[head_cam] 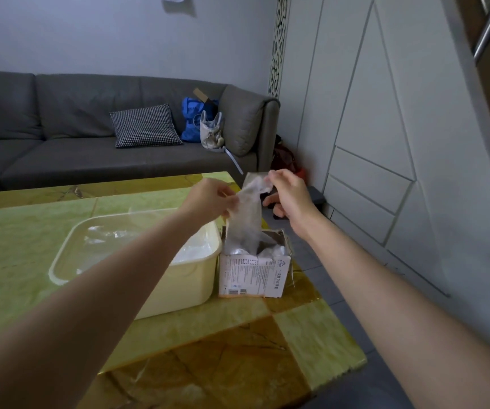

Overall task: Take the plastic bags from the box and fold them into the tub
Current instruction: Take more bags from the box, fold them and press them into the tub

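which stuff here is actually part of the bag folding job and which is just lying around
Part of the job:
plastic bag, pinched by left hand and right hand
box
tub

Just lying about:
checked cushion
blue bag
grey handbag
All three sit on the sofa.

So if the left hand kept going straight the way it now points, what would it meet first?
Most likely the right hand. The left hand points right, pinching the clear crumpled plastic bag drawn up from the white printed cardboard box; the right hand grips the bag's far top edge. Depth is unclear.
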`<state>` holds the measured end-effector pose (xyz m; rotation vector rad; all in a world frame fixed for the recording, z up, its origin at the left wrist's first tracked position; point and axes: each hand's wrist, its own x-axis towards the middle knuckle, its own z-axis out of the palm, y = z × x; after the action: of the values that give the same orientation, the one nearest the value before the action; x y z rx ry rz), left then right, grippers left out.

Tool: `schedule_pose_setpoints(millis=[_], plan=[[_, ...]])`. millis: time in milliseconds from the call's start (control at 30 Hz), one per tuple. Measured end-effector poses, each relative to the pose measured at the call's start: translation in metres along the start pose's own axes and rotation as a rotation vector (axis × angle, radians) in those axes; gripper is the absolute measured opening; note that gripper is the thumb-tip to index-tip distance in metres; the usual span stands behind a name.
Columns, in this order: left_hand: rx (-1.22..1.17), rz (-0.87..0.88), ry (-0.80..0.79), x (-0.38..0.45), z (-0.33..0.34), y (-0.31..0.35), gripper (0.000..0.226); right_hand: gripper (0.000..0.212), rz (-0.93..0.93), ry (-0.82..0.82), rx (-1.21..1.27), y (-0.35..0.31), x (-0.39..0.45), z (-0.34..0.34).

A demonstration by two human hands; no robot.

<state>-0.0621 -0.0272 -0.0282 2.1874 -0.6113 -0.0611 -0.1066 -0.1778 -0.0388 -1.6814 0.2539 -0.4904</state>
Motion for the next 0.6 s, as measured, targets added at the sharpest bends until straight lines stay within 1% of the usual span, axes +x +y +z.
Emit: schedule_pose_setpoints(millis=[67, 133, 200, 233, 300, 333, 367, 400, 433, 467, 500, 533, 567, 600], plan=[[-0.168, -0.073, 0.033, 0.002, -0.007, 0.002, 0.016, 0.024, 0.03, -0.088, 0.069, -0.007, -0.003, 0.001], [-0.361, -0.14, 0.01, -0.001, -0.013, 0.003, 0.021, 0.019, 0.084, -0.189, 0.121, -0.012, -0.004, 0.0], [-0.419, -0.151, -0.055, -0.005, -0.019, 0.004, 0.024, 0.031, 0.144, -0.268, 0.093, -0.016, -0.006, 0.001], [-0.428, -0.155, -0.101, -0.007, -0.021, 0.003, 0.026, 0.029, 0.146, -0.293, 0.064, -0.017, -0.007, 0.003], [-0.486, -0.178, -0.187, -0.011, -0.025, 0.002, 0.039, 0.02, 0.108, -0.284, -0.007, -0.019, -0.007, 0.006], [-0.509, -0.187, -0.223, -0.012, -0.028, 0.002, 0.048, 0.021, 0.087, -0.254, -0.041, -0.02, -0.007, 0.007], [-0.477, -0.18, -0.245, -0.014, -0.03, 0.003, 0.056, 0.025, 0.061, -0.226, -0.068, -0.022, -0.008, 0.009], [-0.379, -0.157, -0.262, -0.015, -0.03, 0.003, 0.058, 0.026, 0.035, -0.208, -0.094, -0.023, -0.01, 0.01], [-0.246, -0.121, -0.275, -0.016, -0.03, 0.003, 0.053, 0.027, 0.013, -0.202, -0.112, -0.023, -0.011, 0.01], [-0.125, -0.078, -0.281, -0.017, -0.029, 0.003, 0.043, 0.027, -0.004, -0.202, -0.126, -0.024, -0.013, 0.011], [-0.056, -0.048, -0.265, -0.017, -0.028, 0.002, 0.03, 0.027, -0.024, -0.198, -0.141, -0.025, -0.014, 0.011], [-0.051, -0.047, -0.222, -0.016, -0.027, 0.0, 0.019, 0.026, -0.047, -0.184, -0.159, -0.026, -0.014, 0.01], [-0.093, -0.067, -0.164, -0.016, -0.028, -0.001, 0.014, 0.023, -0.064, -0.16, -0.173, -0.026, -0.014, 0.009], [-0.172, -0.101, -0.103, -0.016, -0.031, -0.004, 0.013, 0.021, -0.065, -0.133, -0.178, -0.025, -0.013, 0.007]])
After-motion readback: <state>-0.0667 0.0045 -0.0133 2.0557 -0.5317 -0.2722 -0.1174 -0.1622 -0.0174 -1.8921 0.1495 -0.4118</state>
